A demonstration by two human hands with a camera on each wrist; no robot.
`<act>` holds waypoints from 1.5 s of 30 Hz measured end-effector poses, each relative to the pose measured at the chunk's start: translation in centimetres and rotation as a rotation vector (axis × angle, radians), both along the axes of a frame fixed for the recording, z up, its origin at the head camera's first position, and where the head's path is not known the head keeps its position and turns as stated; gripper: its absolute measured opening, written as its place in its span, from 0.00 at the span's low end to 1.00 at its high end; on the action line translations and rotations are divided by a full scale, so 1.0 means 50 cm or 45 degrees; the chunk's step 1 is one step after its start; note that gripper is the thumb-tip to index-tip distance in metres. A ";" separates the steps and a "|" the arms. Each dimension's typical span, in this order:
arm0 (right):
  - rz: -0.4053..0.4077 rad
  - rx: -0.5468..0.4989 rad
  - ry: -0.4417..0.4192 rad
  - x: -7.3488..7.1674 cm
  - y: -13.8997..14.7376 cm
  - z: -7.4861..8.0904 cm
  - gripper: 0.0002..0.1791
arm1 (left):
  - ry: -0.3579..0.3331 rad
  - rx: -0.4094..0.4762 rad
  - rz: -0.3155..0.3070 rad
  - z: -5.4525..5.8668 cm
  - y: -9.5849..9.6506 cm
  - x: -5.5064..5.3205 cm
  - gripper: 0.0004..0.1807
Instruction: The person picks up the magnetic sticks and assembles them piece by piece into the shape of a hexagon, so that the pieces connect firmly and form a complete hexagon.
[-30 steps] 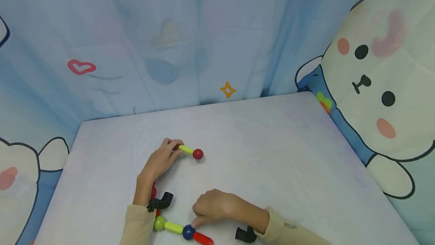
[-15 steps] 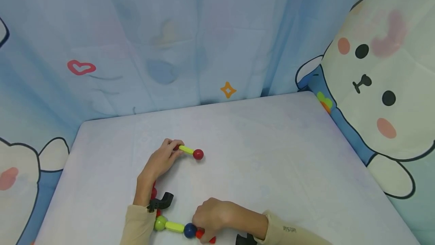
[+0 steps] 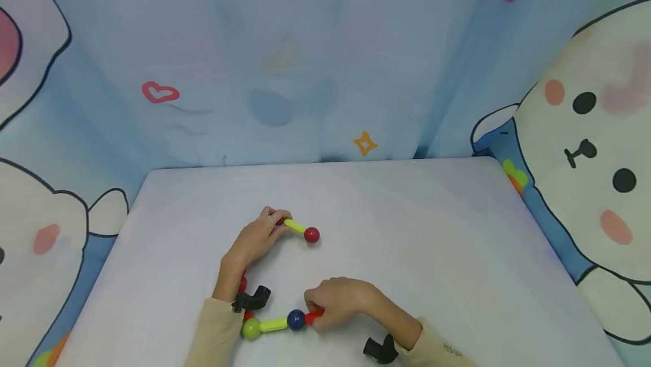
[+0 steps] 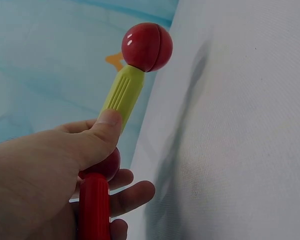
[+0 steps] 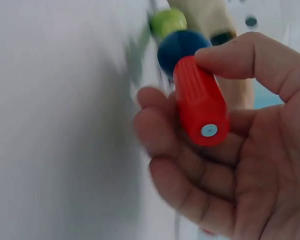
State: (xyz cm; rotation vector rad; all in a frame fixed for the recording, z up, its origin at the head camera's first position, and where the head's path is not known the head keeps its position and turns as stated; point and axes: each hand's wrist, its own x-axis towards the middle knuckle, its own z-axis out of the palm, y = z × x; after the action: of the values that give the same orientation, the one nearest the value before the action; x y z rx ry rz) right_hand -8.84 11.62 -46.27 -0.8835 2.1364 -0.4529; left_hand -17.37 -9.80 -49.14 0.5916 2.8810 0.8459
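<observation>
A chain of plastic magnetic rods and balls curves across the table. My left hand (image 3: 258, 236) pinches its far yellow-green rod (image 4: 124, 92), which has a dark red ball (image 4: 147, 47) on its outer end. Below the thumb, a second red ball (image 4: 110, 166) joins a red rod (image 4: 94, 207) running back past the palm. My right hand (image 3: 342, 302) holds the red rod (image 5: 199, 97) at the near end, thumb on top and fingers beneath. That rod meets a blue ball (image 3: 296, 319), then another yellow-green rod (image 3: 273, 324) and a green ball (image 3: 251, 329). Its free end shows a round metal disc.
Both forearms wear beige sleeves, with a black wrist camera mount (image 3: 252, 298) on the left and another mount (image 3: 381, 350) on the right. The white tabletop (image 3: 407, 231) ends at a blue cartoon-print curtain (image 3: 305, 73) behind.
My right hand has moved from the blue ball onto the red rod and now grips it. The near part of the chain has swung away from me. The head view has shifted.
</observation>
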 end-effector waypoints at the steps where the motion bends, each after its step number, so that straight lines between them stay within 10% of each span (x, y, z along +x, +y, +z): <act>1: -0.039 -0.062 -0.037 -0.008 0.015 -0.005 0.05 | -0.002 -0.005 -0.015 -0.003 0.007 -0.002 0.14; 8: -0.310 -0.483 -0.281 -0.058 0.112 -0.051 0.06 | -0.001 -0.007 -0.076 -0.016 0.062 -0.020 0.14; 16: -0.645 -0.639 -0.406 -0.083 0.156 -0.074 0.14 | -0.041 -0.020 -0.123 -0.012 0.090 -0.039 0.15; 23: -0.706 -0.779 -0.598 -0.115 0.094 -0.080 0.19 | -0.023 -0.028 0.046 0.009 0.029 -0.029 0.14; 34: -0.881 -1.021 -1.035 -0.104 0.069 -0.101 0.23 | -0.027 -0.011 0.048 0.004 0.014 -0.024 0.14; 45: -0.865 -1.043 -1.138 -0.111 0.047 -0.105 0.27 | -0.080 -0.019 0.130 0.000 -0.007 -0.010 0.14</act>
State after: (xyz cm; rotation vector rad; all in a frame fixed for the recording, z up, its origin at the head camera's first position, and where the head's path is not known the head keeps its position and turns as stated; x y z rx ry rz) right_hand -14.40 13.97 -51.53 -0.1860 1.3019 -1.7657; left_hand -17.89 -10.15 -49.12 0.4120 2.8788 0.8395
